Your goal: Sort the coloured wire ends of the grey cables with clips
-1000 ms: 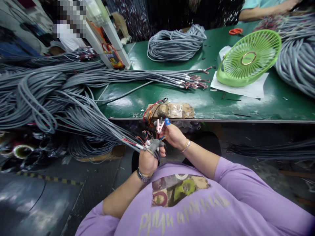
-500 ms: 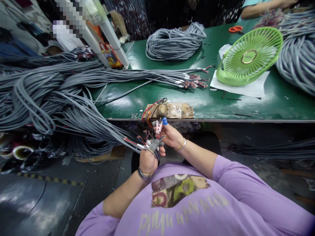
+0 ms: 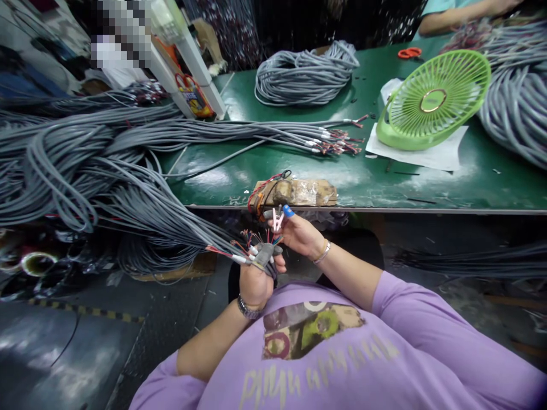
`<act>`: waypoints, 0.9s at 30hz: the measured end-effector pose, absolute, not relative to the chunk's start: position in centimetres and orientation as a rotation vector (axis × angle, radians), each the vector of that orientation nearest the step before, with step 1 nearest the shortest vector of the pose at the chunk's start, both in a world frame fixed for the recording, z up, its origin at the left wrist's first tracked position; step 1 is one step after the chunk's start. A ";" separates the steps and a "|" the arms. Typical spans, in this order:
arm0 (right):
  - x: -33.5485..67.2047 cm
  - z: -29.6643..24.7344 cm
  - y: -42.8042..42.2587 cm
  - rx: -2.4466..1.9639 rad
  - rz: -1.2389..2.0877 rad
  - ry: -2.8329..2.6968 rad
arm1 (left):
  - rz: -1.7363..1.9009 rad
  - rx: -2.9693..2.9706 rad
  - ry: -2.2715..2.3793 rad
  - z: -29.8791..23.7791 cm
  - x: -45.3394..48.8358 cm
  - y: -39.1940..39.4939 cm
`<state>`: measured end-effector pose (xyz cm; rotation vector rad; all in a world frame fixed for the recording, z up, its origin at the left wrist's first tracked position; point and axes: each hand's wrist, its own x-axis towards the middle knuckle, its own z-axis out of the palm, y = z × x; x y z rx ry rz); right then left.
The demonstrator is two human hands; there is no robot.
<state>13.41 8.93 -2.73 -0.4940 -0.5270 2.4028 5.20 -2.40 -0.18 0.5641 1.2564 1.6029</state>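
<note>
My left hand (image 3: 255, 278) is closed round the ends of several grey cables (image 3: 183, 228), whose stripped coloured wires (image 3: 256, 236) fan out above my fist. My right hand (image 3: 299, 232), with a blue cap on one fingertip, pinches a small pink and white clip (image 3: 277, 218) just above those wire ends. Both hands are held in front of my chest, below the near edge of the green table (image 3: 376, 182).
A wooden block (image 3: 299, 192) with red and black leads sits on the table edge above my hands. A green fan (image 3: 431, 102) on white paper, coils of grey cable (image 3: 305, 77) and orange scissors (image 3: 409, 53) lie beyond. Another person's arm (image 3: 461, 12) rests at the far right.
My hands stay together with the cable ends and clip; they have shifted only slightly, and the view has wobbled a little.
</note>
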 end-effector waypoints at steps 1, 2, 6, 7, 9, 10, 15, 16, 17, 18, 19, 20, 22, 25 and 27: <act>13.3 -2.8 8.9 -0.498 2.392 -0.527 | 1.607 0.566 1.260 -0.2 5.3 -2.3; 13.3 -2.9 8.9 -0.504 2.381 -0.519 | 1.611 0.568 1.264 -0.2 5.3 -2.1; 12.9 -2.8 8.8 -0.527 2.394 -0.450 | 1.612 0.572 1.270 -0.3 5.4 -1.7; 12.8 -2.7 8.8 -0.527 2.418 -0.429 | 1.610 0.574 1.272 -0.4 5.4 -1.7; 12.6 -2.4 8.8 -0.529 2.454 -0.382 | 1.607 0.579 1.283 -0.6 5.4 -1.6; 12.5 -2.2 8.9 -0.534 2.456 -0.359 | 1.609 0.582 1.292 -0.7 5.4 -1.5; 12.0 -2.2 8.9 -0.561 2.363 -0.320 | 1.605 0.582 1.314 -0.9 5.5 -1.5; 11.9 -2.3 8.9 -0.562 2.356 -0.331 | 1.601 0.582 1.315 -0.9 5.5 -1.5; 11.8 -2.5 8.9 -0.561 2.354 -0.345 | 1.599 0.579 1.316 -0.9 5.5 -1.5; 11.8 -2.6 8.8 -0.554 2.354 -0.358 | 1.598 0.577 1.319 -1.0 5.5 -1.6; 11.8 -2.8 8.7 -0.540 2.356 -0.370 | 1.597 0.576 1.322 -1.0 5.5 -1.6; 11.8 -2.9 8.7 -0.520 2.360 -0.381 | 1.594 0.576 1.324 -1.1 5.5 -1.7; 12.1 -3.2 8.6 -0.480 2.379 -0.416 | 1.589 0.581 1.323 -1.2 5.4 -1.9; 13.3 -3.7 8.9 -0.479 2.459 -0.563 | 1.563 0.603 1.314 -1.5 5.1 -2.3; 14.4 -3.9 9.2 -0.517 2.521 -0.740 | 1.527 0.629 1.309 -1.8 4.8 -2.6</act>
